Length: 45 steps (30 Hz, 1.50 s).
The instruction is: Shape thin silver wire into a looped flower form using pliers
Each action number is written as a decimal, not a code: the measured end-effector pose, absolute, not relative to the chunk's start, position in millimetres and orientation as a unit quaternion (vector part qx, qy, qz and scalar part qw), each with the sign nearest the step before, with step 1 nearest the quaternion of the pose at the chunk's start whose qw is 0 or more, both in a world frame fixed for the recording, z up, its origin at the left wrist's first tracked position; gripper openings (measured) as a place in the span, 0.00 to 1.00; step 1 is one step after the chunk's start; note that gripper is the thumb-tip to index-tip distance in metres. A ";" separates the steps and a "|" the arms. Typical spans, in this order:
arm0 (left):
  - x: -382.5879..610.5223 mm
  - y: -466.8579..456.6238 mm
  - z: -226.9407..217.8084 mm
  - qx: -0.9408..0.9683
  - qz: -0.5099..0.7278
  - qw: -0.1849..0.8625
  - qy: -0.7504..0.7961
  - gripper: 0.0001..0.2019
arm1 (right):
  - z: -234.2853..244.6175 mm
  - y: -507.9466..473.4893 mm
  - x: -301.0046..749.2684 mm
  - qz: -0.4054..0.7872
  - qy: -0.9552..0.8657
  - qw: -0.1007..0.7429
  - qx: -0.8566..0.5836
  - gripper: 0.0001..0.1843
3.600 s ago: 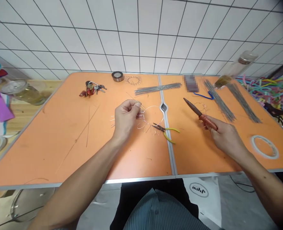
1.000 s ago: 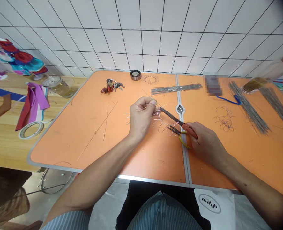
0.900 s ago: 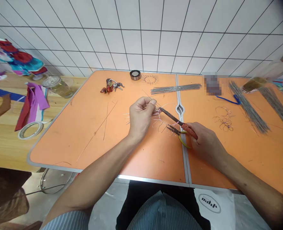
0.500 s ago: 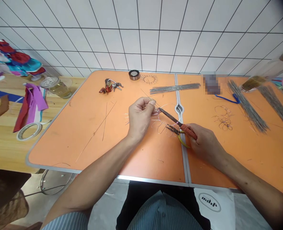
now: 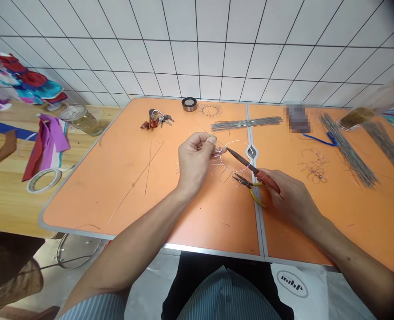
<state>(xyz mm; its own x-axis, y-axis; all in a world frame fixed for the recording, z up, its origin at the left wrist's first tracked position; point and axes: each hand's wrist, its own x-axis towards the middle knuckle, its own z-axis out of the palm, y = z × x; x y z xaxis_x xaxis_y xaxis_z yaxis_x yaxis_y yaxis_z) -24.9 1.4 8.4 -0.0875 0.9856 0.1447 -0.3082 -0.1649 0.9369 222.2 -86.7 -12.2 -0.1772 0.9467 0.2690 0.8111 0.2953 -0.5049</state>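
Observation:
My left hand [image 5: 194, 162] is closed, pinching a thin looped wire piece [image 5: 226, 166] just above the orange table [image 5: 123, 191]. In my right hand [image 5: 292, 200] I grip red-handled long-nose pliers [image 5: 250, 166], and their dark tip touches the wire right beside my left thumb. Yellow-handled pliers [image 5: 255, 193] lie on the table under the red-handled ones, near the centre seam.
At the back lie keys [image 5: 155, 121], a tape roll [image 5: 189, 103], a small wire ring [image 5: 210, 110] and a bundle of straight wires [image 5: 246, 123]. More wire bundles [image 5: 346, 149] and bent wire shapes [image 5: 312, 166] sit on the right. To the left, a jar [image 5: 80, 120], cloth and a tape ring [image 5: 43, 180].
My right hand brought the red-handled pliers from the right half of the table over to the wire held in my left hand. In the last second both hands stay almost still.

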 end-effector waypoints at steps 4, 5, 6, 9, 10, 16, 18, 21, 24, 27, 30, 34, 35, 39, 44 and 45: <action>-24.9 1.5 7.8 0.441 0.628 0.505 0.395 0.13 | -13.7 -87.5 221.3 0.097 -0.769 0.261 -0.575 0.19; -24.8 1.4 7.6 0.442 0.629 0.504 0.393 0.13 | -14.1 -87.6 221.3 0.092 -0.771 0.256 -0.576 0.19; -24.7 1.2 7.4 0.443 0.629 0.504 0.392 0.13 | -14.4 -87.6 221.3 0.087 -0.772 0.251 -0.578 0.19; -24.4 0.9 6.9 0.454 0.629 0.495 0.391 0.12 | -15.0 -87.6 221.3 0.072 -0.776 0.243 -0.577 0.18; -24.4 0.8 6.7 0.457 0.630 0.492 0.390 0.12 | -15.1 -87.5 221.1 0.067 -0.778 0.243 -0.576 0.17; -24.9 -0.1 6.7 0.460 0.631 0.490 0.387 0.11 | -15.2 -86.2 219.7 0.068 -0.779 0.245 -0.573 0.18; -25.0 -0.3 6.5 0.460 0.631 0.492 0.385 0.11 | -14.7 -86.1 219.2 0.077 -0.777 0.247 -0.574 0.18; -24.6 -0.2 5.8 0.460 0.630 0.492 0.386 0.11 | -12.2 -86.5 217.9 0.099 -0.771 0.239 -0.582 0.19; -24.1 0.0 5.1 0.464 0.628 0.485 0.393 0.11 | -8.7 -87.0 216.0 0.119 -0.762 0.233 -0.592 0.20; -23.9 0.0 4.8 0.467 0.627 0.484 0.394 0.12 | -6.4 -87.5 214.9 0.132 -0.756 0.238 -0.596 0.19; -24.1 -0.3 5.2 0.467 0.626 0.486 0.392 0.12 | -5.3 -88.1 214.7 0.148 -0.754 0.241 -0.593 0.18; -24.2 -1.2 5.4 0.468 0.623 0.485 0.397 0.12 | -1.9 -88.3 212.6 0.162 -0.746 0.231 -0.603 0.18; -24.1 -1.4 5.4 0.469 0.623 0.484 0.398 0.12 | -0.6 -88.2 211.6 0.165 -0.742 0.227 -0.609 0.19; -23.3 -2.3 4.9 0.470 0.627 0.486 0.387 0.13 | 3.7 -87.1 208.3 0.178 -0.726 0.214 -0.629 0.23; -22.6 -2.7 5.1 0.470 0.626 0.487 0.387 0.12 | 3.6 -86.6 208.0 0.193 -0.722 0.208 -0.631 0.23; -22.5 -2.6 5.2 0.470 0.627 0.488 0.385 0.12 | 3.2 -86.7 208.1 0.193 -0.721 0.208 -0.632 0.23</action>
<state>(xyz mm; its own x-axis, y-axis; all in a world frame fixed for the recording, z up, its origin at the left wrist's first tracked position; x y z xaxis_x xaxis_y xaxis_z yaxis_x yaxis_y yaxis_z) -22.5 -2.6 5.2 -0.0818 0.9737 0.2127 -0.2506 -0.2266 0.9412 208.1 -86.7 3.2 -0.1154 0.9917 0.0567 0.8311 0.1277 -0.5412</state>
